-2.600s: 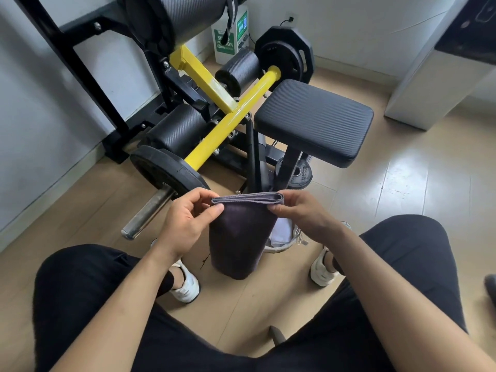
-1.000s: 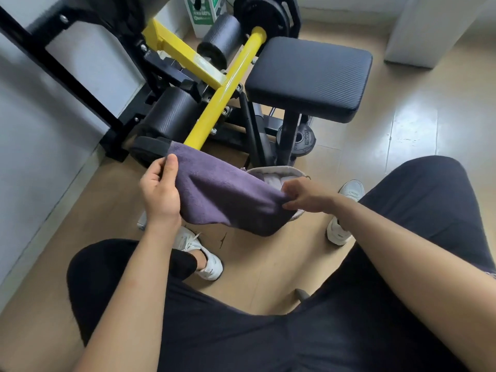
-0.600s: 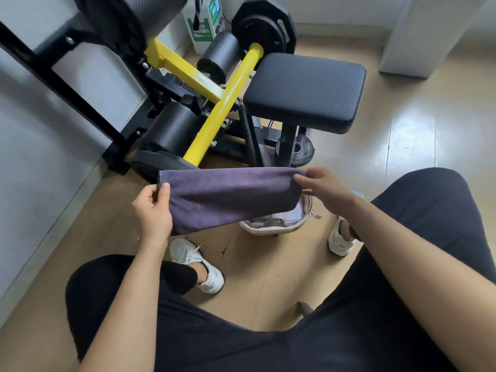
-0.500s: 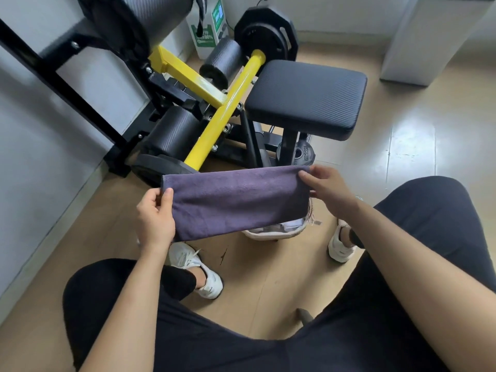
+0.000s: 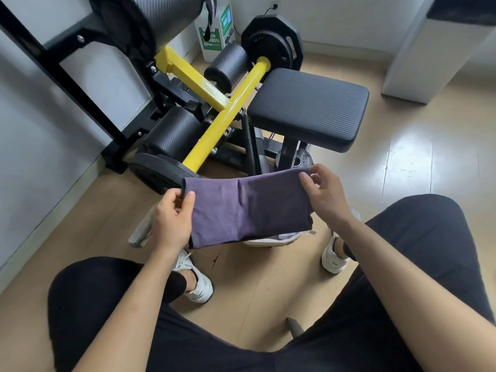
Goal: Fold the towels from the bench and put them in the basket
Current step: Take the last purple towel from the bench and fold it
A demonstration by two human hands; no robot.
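Note:
A purple towel [image 5: 249,208], folded into a band, is stretched flat between my hands above the floor. My left hand [image 5: 171,218] pinches its left end with thumb and fingers. My right hand [image 5: 326,196] pinches its upper right corner. Under the towel, only the pale rim of the basket [image 5: 271,240] shows on the floor between my feet; its contents are mostly hidden. The black padded bench [image 5: 308,106] stands just beyond, with nothing on its seat.
A yellow and black weight machine [image 5: 222,114] with plates and roller pads fills the left and far side. A steel bar end [image 5: 138,236] pokes out near my left shoe. A white cabinet [image 5: 434,49] stands at the far right on the wooden floor.
The towel hung down folded from both hands, then was turned sideways and stretched out wide. In the last half second my hands came a little closer together.

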